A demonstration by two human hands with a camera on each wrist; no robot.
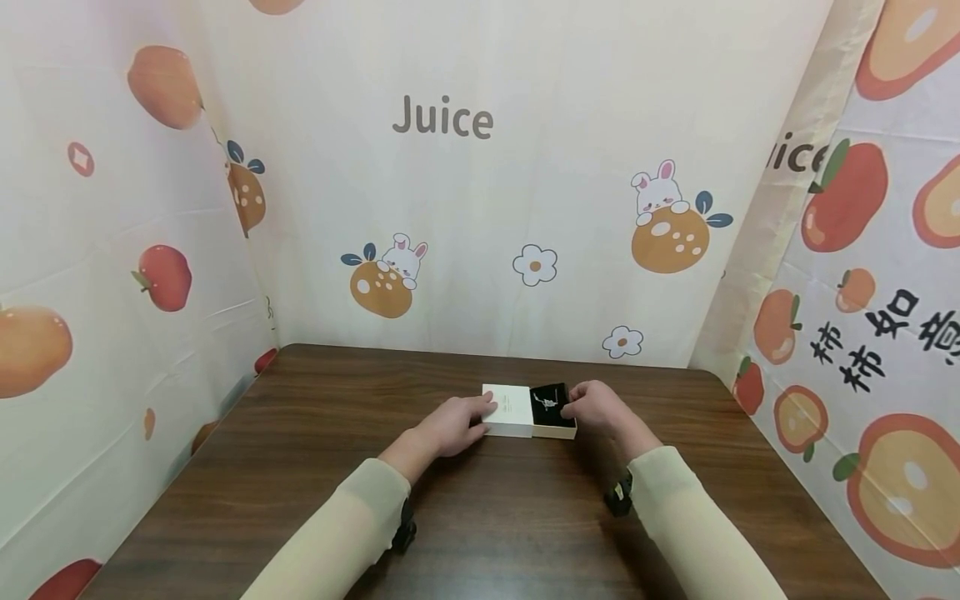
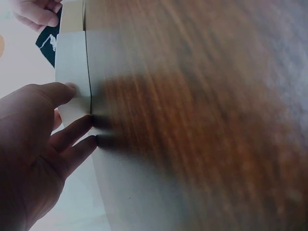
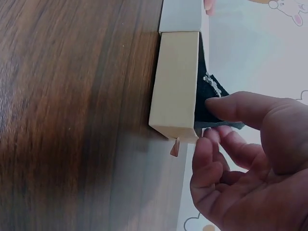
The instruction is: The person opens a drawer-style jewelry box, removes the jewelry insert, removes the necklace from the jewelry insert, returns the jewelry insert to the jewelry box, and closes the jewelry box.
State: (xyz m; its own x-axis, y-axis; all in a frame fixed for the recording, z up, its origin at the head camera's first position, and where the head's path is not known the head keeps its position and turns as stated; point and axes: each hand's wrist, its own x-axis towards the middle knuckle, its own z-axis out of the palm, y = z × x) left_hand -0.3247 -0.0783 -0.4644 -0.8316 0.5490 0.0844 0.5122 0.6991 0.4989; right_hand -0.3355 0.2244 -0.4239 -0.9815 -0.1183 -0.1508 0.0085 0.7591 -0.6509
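A white jewelry box sleeve (image 1: 508,408) with small lettering lies on the table, and its cream drawer (image 3: 175,79) is slid out to the right. My left hand (image 1: 453,423) holds the sleeve by its left end. Inside the drawer is a black pad (image 1: 542,397) that carries a silvery, sparkling piece of jewelry (image 1: 549,403). My right hand (image 1: 598,406) pinches the pad's right edge, thumb on top and fingers curled below. That edge stands tilted up above the drawer wall in the right wrist view. A small ribbon tab (image 3: 175,147) sticks out of the drawer's end.
The dark wood-grain table (image 1: 337,392) reaches back to a curtain (image 1: 480,192) printed with fruit, rabbits and flowers. Similar printed curtains hang along the left and right sides. Each wrist wears a black strapped device (image 1: 619,493).
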